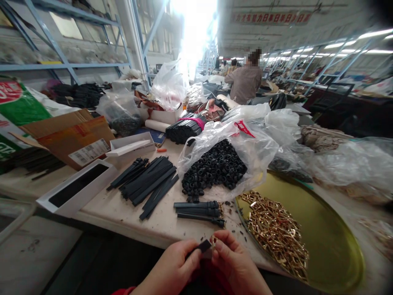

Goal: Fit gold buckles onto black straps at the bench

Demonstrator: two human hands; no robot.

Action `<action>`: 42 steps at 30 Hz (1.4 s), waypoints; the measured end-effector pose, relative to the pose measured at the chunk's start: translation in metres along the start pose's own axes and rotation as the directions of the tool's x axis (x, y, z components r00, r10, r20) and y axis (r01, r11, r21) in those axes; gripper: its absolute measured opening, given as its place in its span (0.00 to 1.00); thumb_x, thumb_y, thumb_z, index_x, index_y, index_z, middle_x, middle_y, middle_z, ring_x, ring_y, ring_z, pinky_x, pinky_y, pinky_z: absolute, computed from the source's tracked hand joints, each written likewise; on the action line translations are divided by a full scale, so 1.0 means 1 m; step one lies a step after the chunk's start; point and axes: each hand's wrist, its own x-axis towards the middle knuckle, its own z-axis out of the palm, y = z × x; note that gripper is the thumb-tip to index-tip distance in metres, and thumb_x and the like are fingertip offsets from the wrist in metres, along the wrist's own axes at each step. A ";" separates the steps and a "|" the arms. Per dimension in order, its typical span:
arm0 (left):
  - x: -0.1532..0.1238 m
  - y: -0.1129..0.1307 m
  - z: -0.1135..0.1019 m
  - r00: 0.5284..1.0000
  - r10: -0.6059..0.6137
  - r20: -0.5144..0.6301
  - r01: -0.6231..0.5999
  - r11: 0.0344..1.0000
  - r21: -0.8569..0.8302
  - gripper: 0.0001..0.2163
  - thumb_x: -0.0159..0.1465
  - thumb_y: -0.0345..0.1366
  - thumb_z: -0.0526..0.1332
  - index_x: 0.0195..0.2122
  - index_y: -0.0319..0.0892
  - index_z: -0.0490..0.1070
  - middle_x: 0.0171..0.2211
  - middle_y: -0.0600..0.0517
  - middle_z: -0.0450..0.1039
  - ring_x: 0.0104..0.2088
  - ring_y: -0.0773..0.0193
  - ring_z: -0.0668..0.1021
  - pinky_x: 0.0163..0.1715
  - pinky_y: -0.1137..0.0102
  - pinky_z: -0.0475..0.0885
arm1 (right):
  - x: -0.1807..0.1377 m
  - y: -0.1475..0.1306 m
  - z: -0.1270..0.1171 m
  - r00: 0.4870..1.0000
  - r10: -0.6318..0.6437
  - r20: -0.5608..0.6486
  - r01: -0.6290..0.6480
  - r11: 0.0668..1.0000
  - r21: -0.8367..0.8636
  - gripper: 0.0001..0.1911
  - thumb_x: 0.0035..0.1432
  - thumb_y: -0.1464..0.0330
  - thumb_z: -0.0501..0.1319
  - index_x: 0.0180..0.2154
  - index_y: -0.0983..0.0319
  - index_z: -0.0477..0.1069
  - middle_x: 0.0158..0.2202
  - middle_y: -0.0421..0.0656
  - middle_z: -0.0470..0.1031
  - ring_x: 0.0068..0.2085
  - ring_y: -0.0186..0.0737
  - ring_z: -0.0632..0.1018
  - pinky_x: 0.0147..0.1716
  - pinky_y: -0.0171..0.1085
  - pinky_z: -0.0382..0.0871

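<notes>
Workbench: I am sitting at a pale table (116, 209) that is carrying everything here, with another person (244, 82) standing far behind it, back turned
Round tray: a brass-coloured tray (331, 229) is lying at my right, and a heap of gold buckles (276, 233) is spreading across its near side
Plastic bag: a clear bag (258, 151) is gaping open just left of the tray, spilling small black loops (215, 166) onto the table
Loose straps: a fan of flat black straps (147, 182) is lying left of the loops, near an open white box (73, 190)
Fitted straps: three finished straps (199, 211), each carrying a loop and buckle at its right end, are lying side by side just beyond my hands
Left hand: my left hand (172, 268) is pinching the black strap end (203, 246) between thumb and fingers, closed on it
Right hand: my right hand (235, 266) is closing fingertips on a small gold buckle (213, 240) that is touching the strap tip
Step in hand: I am judging that I am fitting the buckle onto this strap
Next move: it is calling for a steady strap and a fine feed of its tip through the buckle frame
</notes>
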 end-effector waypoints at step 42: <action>-0.004 -0.013 0.006 0.994 -0.104 -0.016 0.104 0.994 -0.017 0.10 0.55 0.42 0.56 0.28 0.40 0.61 0.22 0.56 0.64 0.24 0.68 0.66 0.23 0.75 0.59 | -0.007 0.017 -0.014 0.930 -0.246 0.273 0.366 0.569 -0.736 0.22 0.53 0.48 0.53 0.29 0.61 0.66 0.22 0.38 0.65 0.24 0.34 0.67 0.22 0.32 0.59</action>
